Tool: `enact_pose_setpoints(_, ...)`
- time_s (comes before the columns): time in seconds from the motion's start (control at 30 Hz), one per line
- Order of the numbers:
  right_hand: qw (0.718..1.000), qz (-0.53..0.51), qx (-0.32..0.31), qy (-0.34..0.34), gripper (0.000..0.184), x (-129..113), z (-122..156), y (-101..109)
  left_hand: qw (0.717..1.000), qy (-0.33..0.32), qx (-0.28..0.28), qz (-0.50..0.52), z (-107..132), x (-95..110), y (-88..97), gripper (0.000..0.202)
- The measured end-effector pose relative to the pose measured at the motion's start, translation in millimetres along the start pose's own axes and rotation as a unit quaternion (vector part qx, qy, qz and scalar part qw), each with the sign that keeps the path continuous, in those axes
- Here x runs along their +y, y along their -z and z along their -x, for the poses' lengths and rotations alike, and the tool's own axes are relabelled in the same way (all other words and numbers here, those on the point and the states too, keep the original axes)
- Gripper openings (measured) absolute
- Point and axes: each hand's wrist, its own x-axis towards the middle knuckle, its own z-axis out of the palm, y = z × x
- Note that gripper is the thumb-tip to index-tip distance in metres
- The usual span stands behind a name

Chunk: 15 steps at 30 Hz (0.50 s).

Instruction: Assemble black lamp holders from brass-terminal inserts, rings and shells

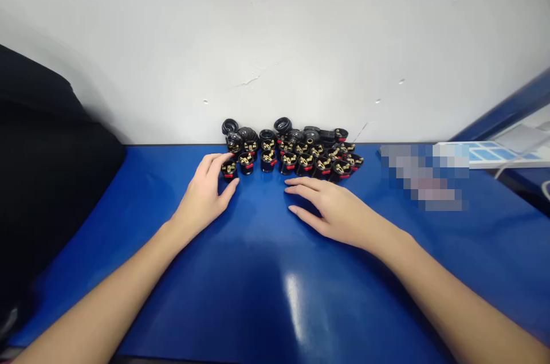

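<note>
Several black round sockets with brass contacts and red tabs stand in rows near the wall. At the front left of the group is one such socket (229, 170), and the fingers and thumb of my left hand (208, 191) are spread around it. Whether the fingertips touch it I cannot tell. My right hand (330, 203) hovers over or rests on the blue table just in front of the right-hand sockets (323, 167), fingers stretched apart and holding nothing. Black ribbed caps (282, 125) and rings lie behind the sockets, partly hidden by them.
The blue table (240, 295) meets a white wall (275, 37) at the back. A large black object (47, 169) stands at the left. A white and blue sheet or box (494, 155) lies at the back right, beside a blurred-out patch (425, 177). A white cable (515, 160) hangs nearby.
</note>
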Motion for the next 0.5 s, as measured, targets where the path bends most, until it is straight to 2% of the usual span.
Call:
enact_pose_setpoints(0.13, 0.999, -0.031, 0.022, -0.012, 0.031, -0.1, -1.3, 0.8, 1.000, -0.019, 0.009, 0.019, 0.5, 1.6, 2.2, 0.037)
enact_pose_setpoints(0.3, 0.993, -0.095, 0.063, -0.029, 0.024, -0.8, -3.7, 0.8, 0.993, -0.030, -0.019, 0.116, 3.3, 9.0, -3.6, 0.039)
enact_pose_setpoints(0.37, 0.988, -0.134, 0.072, -0.034, 0.026, -1.5, -4.7, -1.9, 0.981, -0.014, -0.048, 0.185, 5.8, 13.9, -8.7, 0.042)
enact_pose_setpoints(0.5, 0.977, -0.194, 0.086, -0.034, 0.044, -4.3, -7.2, -10.5, 0.943, 0.003, -0.105, 0.315, 12.7, 23.5, -17.5, 0.046)
